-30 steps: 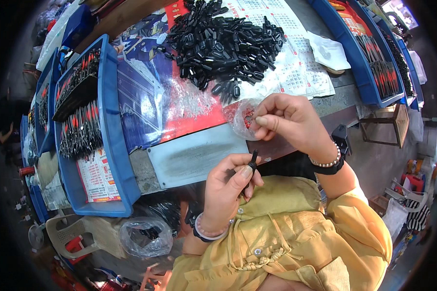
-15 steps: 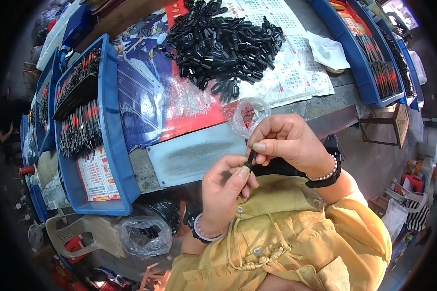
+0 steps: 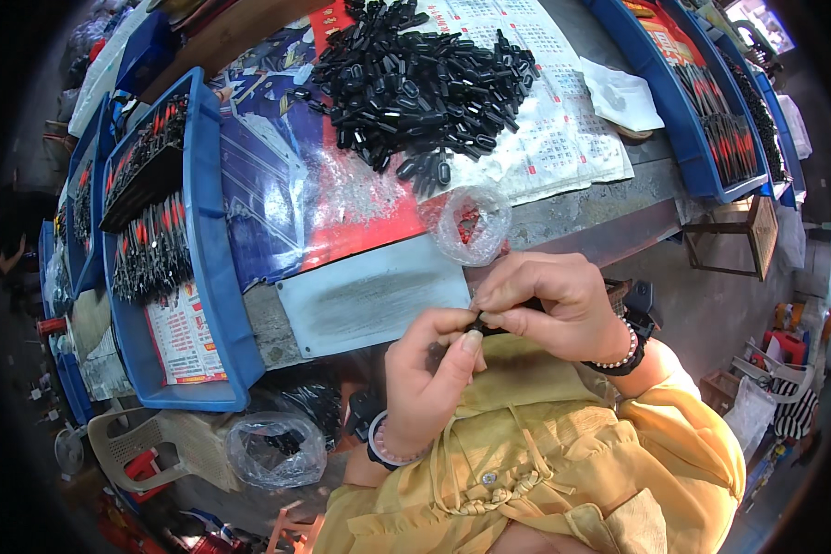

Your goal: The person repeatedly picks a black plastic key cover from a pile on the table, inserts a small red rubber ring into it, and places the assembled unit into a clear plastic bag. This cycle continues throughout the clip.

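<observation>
My left hand [image 3: 434,365] pinches a small black piece [image 3: 476,323] between thumb and forefinger, just in front of my body. Thumb and fingers of my right hand [image 3: 554,305] close on the upper end of the same piece, so the two hands meet there. Fingers cover most of it, and its exact kind cannot be made out. Beyond my hands stands a clear plastic bag [image 3: 489,214] with small red bits [image 3: 468,224] inside. Farther back lies a big heap of small glossy black oblong plastic parts [image 3: 415,88].
A pale rectangular plate [image 3: 369,300] lies at the table's near edge. Blue trays [image 3: 234,305] of black-and-red thin parts stand at left, with another blue tray [image 3: 651,102] at right. A white crumpled sheet [image 3: 619,97] lies beside the heap. A beige chair [image 3: 180,439] stands lower left.
My right hand has come down and slightly right, its fingers now bent over the black piece. My left hand stays nearly in place, still pinching it.
</observation>
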Demonstrator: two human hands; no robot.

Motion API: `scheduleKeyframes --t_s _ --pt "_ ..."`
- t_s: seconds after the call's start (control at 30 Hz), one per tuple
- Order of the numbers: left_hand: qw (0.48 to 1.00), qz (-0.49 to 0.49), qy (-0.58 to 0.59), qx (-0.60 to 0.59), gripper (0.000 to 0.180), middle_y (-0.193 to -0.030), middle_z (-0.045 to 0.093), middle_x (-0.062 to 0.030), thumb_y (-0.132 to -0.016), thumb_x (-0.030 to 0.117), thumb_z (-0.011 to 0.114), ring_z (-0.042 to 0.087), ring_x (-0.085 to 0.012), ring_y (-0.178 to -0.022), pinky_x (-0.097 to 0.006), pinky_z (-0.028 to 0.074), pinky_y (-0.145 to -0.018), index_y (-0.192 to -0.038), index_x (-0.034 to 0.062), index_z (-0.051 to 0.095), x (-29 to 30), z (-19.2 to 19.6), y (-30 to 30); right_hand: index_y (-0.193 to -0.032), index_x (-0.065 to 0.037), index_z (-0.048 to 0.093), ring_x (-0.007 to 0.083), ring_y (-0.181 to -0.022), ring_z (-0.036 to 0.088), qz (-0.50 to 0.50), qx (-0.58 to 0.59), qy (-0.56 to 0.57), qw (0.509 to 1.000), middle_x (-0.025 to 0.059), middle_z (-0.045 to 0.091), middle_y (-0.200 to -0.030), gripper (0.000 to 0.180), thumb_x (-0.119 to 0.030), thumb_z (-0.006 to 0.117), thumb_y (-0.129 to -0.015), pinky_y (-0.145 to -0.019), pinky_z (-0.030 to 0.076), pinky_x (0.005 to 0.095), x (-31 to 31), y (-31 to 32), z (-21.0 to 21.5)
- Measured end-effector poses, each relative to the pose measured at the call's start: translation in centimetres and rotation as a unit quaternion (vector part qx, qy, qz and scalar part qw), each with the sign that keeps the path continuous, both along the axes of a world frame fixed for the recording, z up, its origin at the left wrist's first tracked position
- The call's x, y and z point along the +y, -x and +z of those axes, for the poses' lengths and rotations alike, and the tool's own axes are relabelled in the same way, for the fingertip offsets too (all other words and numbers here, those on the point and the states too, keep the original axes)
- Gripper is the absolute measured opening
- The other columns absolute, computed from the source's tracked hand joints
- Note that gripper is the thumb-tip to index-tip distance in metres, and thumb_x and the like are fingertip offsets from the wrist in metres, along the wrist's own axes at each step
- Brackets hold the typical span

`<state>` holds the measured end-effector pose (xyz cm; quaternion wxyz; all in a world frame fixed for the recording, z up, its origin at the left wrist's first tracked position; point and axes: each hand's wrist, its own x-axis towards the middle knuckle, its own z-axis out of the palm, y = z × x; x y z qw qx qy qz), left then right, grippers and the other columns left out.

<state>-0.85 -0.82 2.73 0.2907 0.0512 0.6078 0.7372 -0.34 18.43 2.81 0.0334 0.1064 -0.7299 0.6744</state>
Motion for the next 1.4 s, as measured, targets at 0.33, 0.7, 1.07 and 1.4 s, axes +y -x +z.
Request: scheduleKeyframes --t_s 0.33,0.7,1.07,1.4 --pt "0.977 0.036 0.044 0.205 0.034 -0.075 0.061 -0.0016 -0.091 0.004 0.058 0.053 -0.0044 -0.064 -0.019 0.042 -0.059 -0.123 -0.0017 0.051 0.9 -0.7 -0.5 -0.091 0.001 0.066 0.0158 -0.078 0.068 -0.11 0.02 0.047 0.993 0.0102 0.069 -0.088 0.012 0.005 0.069 -0.08 -0.068 0.053 0.0251 -1.6 -1.3 -1.0" --pt "0.981 0.103 -0.021 0.16 0.029 -0.077 0.061 -0.0042 -0.093 0.005 0.056 0.053 -0.0049 -0.065 -0.019 0.042 -0.06 -0.118 -0.0005 0.043 1.6 -1.6 -1.6 -0.092 0.003 0.06 0.0227 -0.091 0.068 -0.076 0.034 0.006 0.997 0.019 0.068 -0.097 0.014 0.01 0.065 -0.081 -0.077 0.055 0.0306 -2.2 -1.8 -1.3" --pt "0.986 0.097 -0.09 0.098 0.033 -0.076 0.06 -0.0041 -0.096 0.012 0.052 0.051 -0.0046 -0.062 -0.018 0.042 -0.059 -0.124 -0.0005 0.04 1.3 -1.7 -1.1 -0.101 0.003 0.063 0.0162 -0.081 0.067 -0.117 0.084 0.024 0.989 0.0173 0.066 -0.1 0.019 0.009 0.062 -0.083 -0.067 0.053 0.0248 -2.9 -1.1 -1.6" --pt "0.984 0.127 -0.053 0.114 0.024 -0.072 0.058 -0.0039 -0.094 0.011 0.052 0.05 -0.0058 -0.057 -0.018 0.04 -0.052 -0.113 0.001 0.041 1.7 -1.8 -1.2 -0.095 0.002 0.064 0.0218 -0.074 0.066 -0.143 0.14 -0.037 0.979 0.0137 0.066 -0.093 0.021 0.01 0.066 -0.076 -0.063 0.052 0.0279 -3.5 -1.4 -1.8"
